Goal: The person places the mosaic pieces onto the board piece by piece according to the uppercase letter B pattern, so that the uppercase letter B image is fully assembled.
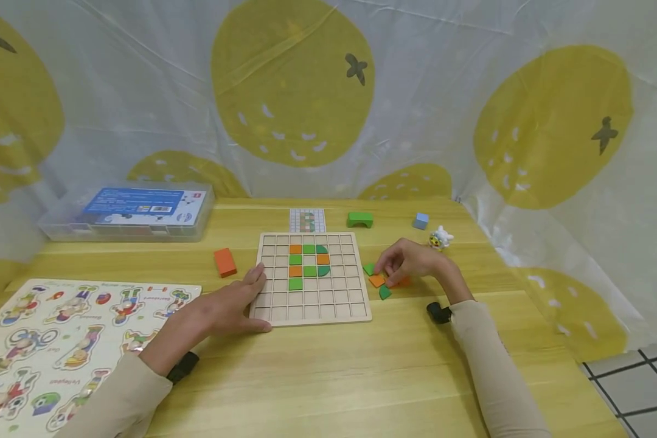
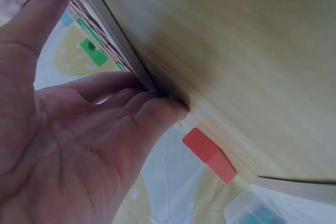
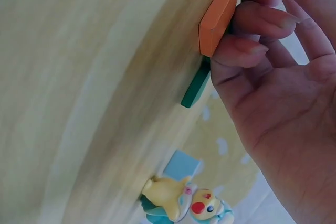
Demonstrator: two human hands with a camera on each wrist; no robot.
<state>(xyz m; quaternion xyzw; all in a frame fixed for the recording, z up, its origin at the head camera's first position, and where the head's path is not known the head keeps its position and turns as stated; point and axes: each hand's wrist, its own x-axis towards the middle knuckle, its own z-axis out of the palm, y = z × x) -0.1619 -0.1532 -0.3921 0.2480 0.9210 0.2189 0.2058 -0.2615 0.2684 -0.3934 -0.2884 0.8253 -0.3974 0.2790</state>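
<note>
A wooden grid board (image 1: 339,307) lies mid-table, with orange squares, green squares (image 1: 295,284) and dark green rounded pieces (image 1: 321,249) in its cells. My left hand (image 1: 232,304) rests against the board's near left corner, thumb at the front edge, largely straight fingers along the left side. My right hand (image 1: 413,260) is right of the board, fingers bent down over loose tiles: a green piece (image 1: 368,268), an orange square (image 1: 376,280) and a dark green piece (image 1: 385,292). In the right wrist view the fingers curl beside an orange tile (image 3: 219,17); the index fingertip's contact is hidden.
Behind the board lies a pattern card (image 1: 307,220). Around it are a green arch block (image 1: 359,219), a blue cube (image 1: 420,221), a small toy figure (image 1: 440,238) and an orange block (image 1: 225,262). A picture puzzle (image 1: 109,328) and a plastic case (image 1: 126,213) occupy the left.
</note>
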